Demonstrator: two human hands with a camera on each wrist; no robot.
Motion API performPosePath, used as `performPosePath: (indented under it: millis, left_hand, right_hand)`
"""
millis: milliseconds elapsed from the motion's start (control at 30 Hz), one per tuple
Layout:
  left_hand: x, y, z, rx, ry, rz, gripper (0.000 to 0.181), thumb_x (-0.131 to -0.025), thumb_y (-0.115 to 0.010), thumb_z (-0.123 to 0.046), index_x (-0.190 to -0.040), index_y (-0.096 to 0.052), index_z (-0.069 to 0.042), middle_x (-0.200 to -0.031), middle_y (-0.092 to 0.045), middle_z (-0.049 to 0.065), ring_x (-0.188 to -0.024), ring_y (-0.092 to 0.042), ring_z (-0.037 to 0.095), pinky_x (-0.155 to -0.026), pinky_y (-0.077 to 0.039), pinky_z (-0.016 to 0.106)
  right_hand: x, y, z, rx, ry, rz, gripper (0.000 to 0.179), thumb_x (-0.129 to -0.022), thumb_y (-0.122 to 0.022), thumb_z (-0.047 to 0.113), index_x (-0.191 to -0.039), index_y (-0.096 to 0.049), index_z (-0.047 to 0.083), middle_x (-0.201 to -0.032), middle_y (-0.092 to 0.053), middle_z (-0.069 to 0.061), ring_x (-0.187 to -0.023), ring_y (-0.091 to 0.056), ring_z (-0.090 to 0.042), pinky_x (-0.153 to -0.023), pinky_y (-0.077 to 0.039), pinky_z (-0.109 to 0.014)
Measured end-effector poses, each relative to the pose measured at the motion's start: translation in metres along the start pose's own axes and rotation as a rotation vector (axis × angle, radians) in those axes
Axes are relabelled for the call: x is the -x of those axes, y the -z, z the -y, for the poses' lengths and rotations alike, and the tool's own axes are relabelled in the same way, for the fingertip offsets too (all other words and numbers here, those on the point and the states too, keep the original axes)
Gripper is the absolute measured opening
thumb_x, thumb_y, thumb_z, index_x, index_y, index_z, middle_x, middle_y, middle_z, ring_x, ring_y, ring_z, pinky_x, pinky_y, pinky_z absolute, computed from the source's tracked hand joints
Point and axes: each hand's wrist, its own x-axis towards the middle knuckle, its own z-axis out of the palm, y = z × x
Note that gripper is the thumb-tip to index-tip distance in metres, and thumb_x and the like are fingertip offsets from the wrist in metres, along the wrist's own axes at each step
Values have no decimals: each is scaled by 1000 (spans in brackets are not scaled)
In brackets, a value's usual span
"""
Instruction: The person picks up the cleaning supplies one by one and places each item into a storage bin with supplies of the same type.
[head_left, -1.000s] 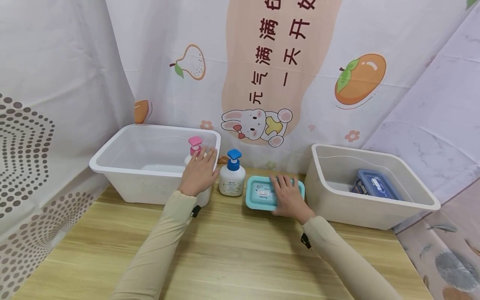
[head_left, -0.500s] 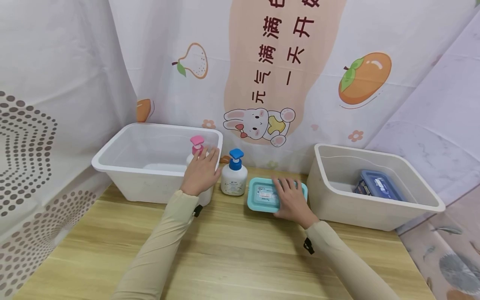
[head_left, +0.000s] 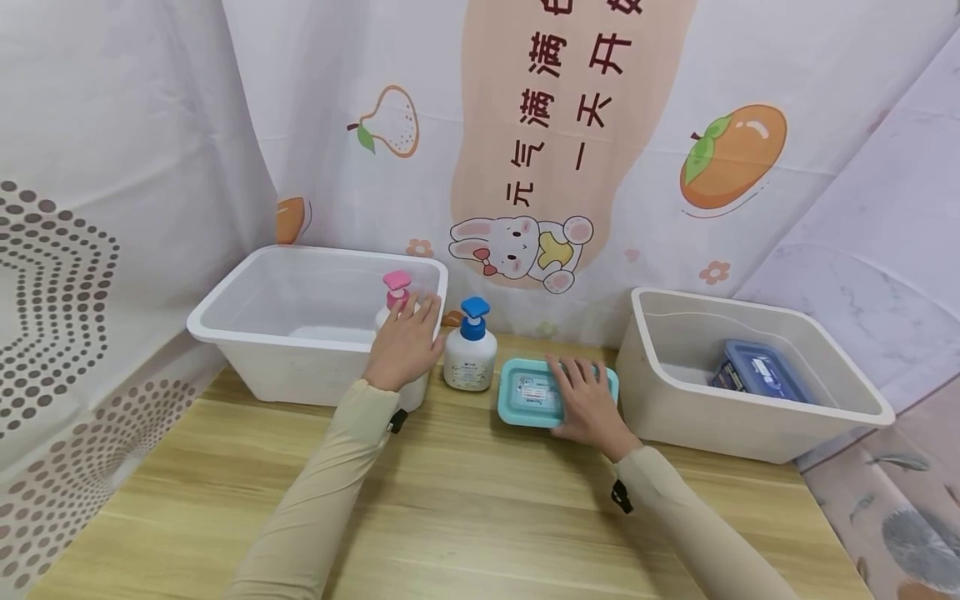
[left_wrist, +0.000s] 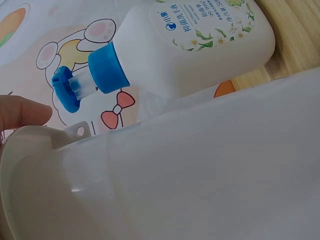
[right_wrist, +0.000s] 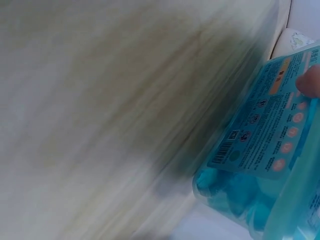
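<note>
My left hand (head_left: 405, 343) lies over the right end of the white bin (head_left: 247, 367), fingers extended across the rim beside a pink-topped pump bottle (head_left: 397, 283). In the left wrist view, one digit touches the bin's rim. Its lower grip on the bottle, if any, is hidden. Outside that rim stands a blue-topped pump bottle (head_left: 470, 358), label forward. My right hand (head_left: 588, 402) grips a teal lidded plastic box (head_left: 528, 392) across its right half, with fingers at the far edge and thumb at the near side. Blue contents show through the box (right_wrist: 240, 192) in the right wrist view.
To the right stands an off-white bin (head_left: 712, 425) with a dark blue lidded box (head_left: 765, 371) inside. Both bins sit on a wooden table (head_left: 480, 517) near the printed cloth backdrop (head_left: 315, 108).
The whole scene shifts slightly right in the head view. Both hands keep nearly the same place on the bin rim and the teal box, which appears a little nearer.
</note>
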Motion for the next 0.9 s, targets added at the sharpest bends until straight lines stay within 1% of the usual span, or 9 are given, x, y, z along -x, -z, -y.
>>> performPosePath:
  millis: [167, 400, 700, 900]
  left_hand:
    - [0, 0, -1, 4, -1, -3, 60, -96, -42, -35, -146, -31, -4, -151, -35, 11, -142, -26, 31, -119, -17, 46]
    - [-1, 1, -1, 3, 4, 5, 61, -96, -42, -35, -146, -30, -3, -152, -34, 11, -143, -25, 31, -119, -17, 46]
    - [-1, -1, 1, 7, -2, 5, 60, -97, -40, -35, -146, -30, -3, -152, -33, 11, -144, -24, 31, -119, -16, 46]
    - [-1, -1, 1, 9, -5, 14, 60, -97, -39, -35, -147, -29, -3, -153, -32, 12, -144, -22, 31, -119, -16, 46]
  right_hand:
    - [3, -1, -1, 11, 19, -30, 121, -38, -87, 49, -140, -37, 7, -124, -54, -19, -110, -48, -34, -92, -40, -60]
    - [6, 3, -2, 9, 38, -52, 124, -38, -89, 48, -142, -36, 7, -124, -53, -19, -108, -48, -35, -93, -37, -59]
    - [4, 17, -1, 7, 33, -69, 122, -37, -89, 48, -140, -39, 6, -122, -52, -19, -107, -49, -36, -94, -36, -60]
    - [2, 29, -1, 7, 54, -97, 124, -34, -90, 48, -139, -39, 6, -121, -52, -20, -106, -49, -37, -93, -37, -60]
